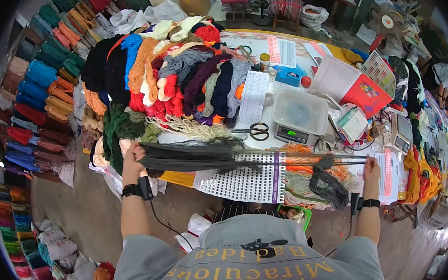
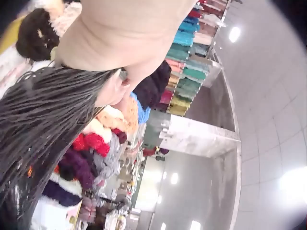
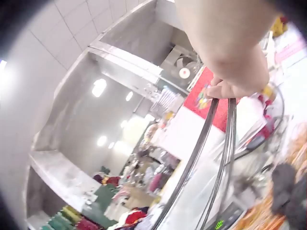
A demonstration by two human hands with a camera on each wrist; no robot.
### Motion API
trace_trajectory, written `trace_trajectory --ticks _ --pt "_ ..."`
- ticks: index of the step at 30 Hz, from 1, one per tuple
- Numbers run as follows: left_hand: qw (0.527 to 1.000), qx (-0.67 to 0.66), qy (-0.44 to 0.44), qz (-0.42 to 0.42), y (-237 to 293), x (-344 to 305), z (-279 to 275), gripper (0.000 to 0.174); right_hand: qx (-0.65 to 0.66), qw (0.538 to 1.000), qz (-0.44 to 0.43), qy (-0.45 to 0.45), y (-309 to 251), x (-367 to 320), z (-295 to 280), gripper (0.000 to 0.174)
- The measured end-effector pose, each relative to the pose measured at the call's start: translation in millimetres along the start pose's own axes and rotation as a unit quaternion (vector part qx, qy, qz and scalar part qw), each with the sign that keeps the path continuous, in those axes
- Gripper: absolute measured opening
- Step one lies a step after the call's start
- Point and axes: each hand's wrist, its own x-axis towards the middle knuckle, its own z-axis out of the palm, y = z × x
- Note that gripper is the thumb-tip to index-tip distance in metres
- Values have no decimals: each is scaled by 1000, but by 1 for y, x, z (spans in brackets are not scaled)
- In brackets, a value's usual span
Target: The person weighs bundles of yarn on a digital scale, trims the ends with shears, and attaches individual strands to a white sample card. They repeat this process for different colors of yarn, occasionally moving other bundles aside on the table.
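Note:
A dark grey skein of yarn [image 1: 193, 154] is stretched across the front of the table between both hands. At its left end my left hand [image 1: 134, 157] grips the thick bundle, whose strands fan out in the left wrist view. My right hand [image 1: 371, 169] holds a few thin strands pulled taut at the other end, and in the right wrist view the fingers [image 3: 225, 90] curl round them. Beneath the strands lie a white card with rows of dark samples [image 1: 243, 181] and a loose dark grey hank [image 1: 329, 187].
Many coloured skeins [image 1: 175, 75] are heaped at the back left. Black scissors [image 1: 258, 131] lie near a scale [image 1: 293, 135] bearing a clear plastic tub [image 1: 300, 109]. Orange yarn [image 1: 297, 160] spreads beside the sample card. A red folder [image 1: 367, 95] and papers lie on the right.

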Motion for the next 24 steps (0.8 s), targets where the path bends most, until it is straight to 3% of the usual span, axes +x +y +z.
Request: trace_trajectory --ticks 1,2,3,4,5,7,9,12,14,15,17,19,21,24 --pt "999 0 7 43 14 5 -7 19 -352 928 -121 15 -3 -2 -22 15" --pt "996 -41 -2 77 23 5 -8 18 -351 928 -119 17 2 8 -50 15" --pt "990 -82 -11 111 32 4 -7 18 -96 990 -69 83 6 21 -80 19" --pt "983 -130 -7 130 39 11 -15 22 167 976 -15 142 8 29 -95 24" --pt "983 -130 -7 130 35 3 -1 22 200 967 -6 160 -8 21 -93 24" --pt "972 -197 -86 96 19 -15 33 30 164 976 17 141 -44 -7 -67 21" --pt "962 -175 -203 44 -5 -27 57 39 137 989 60 22 -77 -37 -21 21" --pt "957 -131 -256 27 -55 -47 97 29 114 986 43 -110 -141 -90 74 18" --pt "952 -147 -270 -9 -84 -56 114 22 138 971 -31 -193 -177 -99 110 17" --pt "952 -161 -259 -26 -98 -66 128 23 144 964 -69 -211 -194 -97 122 16" --pt "982 -101 -157 0 -122 -81 151 22 155 953 -127 -226 -236 -103 143 15" --pt "981 -33 -190 -20 -138 -76 145 23 196 935 -189 -228 -256 -72 136 16" --pt "950 -37 -299 -82 -150 -72 140 22 238 902 -238 -271 -290 -75 146 18" --pt "950 -54 -281 -124 -166 -71 134 23 234 909 -271 -215 -323 -87 168 17"
